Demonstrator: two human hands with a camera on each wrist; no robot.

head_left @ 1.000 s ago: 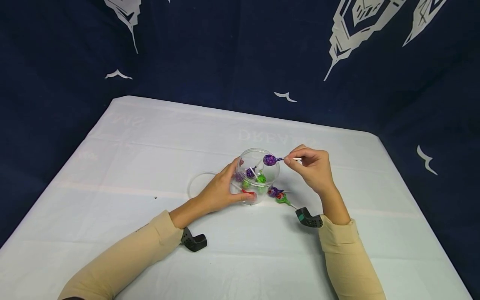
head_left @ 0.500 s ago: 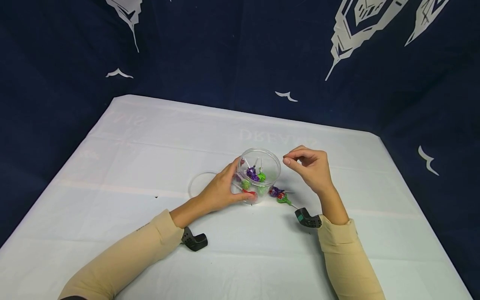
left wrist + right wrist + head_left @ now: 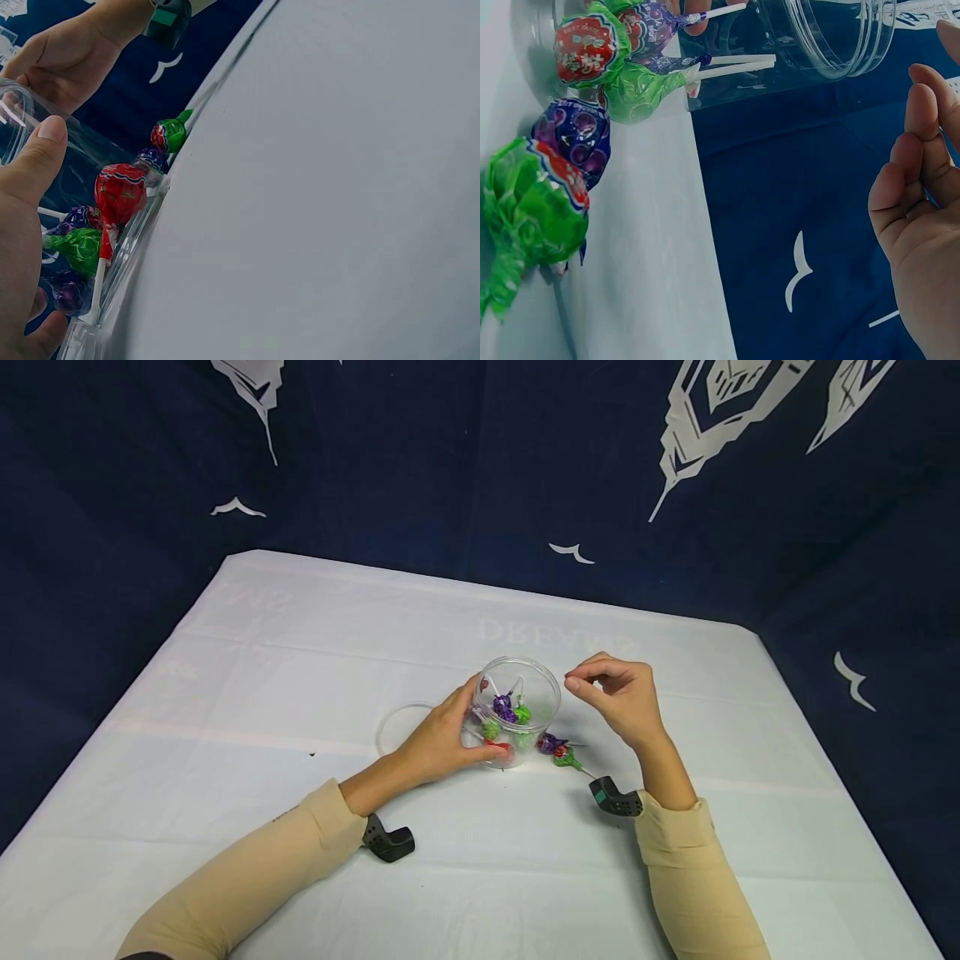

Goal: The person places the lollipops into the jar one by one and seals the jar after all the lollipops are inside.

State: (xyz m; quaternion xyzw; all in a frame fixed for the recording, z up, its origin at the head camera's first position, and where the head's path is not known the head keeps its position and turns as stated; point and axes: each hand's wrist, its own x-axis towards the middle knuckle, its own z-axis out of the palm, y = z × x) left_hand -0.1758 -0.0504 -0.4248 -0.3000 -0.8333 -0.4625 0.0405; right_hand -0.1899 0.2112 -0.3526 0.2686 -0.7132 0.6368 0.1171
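Jar (image 3: 531, 735) clamped in left hand (image 3: 438, 745); right hand (image 3: 621, 695), fingers (image 3: 606, 667) curled together, just outside rim (image 3: 559, 693).

room thru jar mouth (image 3: 558, 700), lollipops (image 3: 564, 756) block R

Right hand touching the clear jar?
Apart. The right wrist view shows dark blue cloth between the right hand and the clear jar.

High head, close wrist views apparently share jar (image 3: 551, 715).
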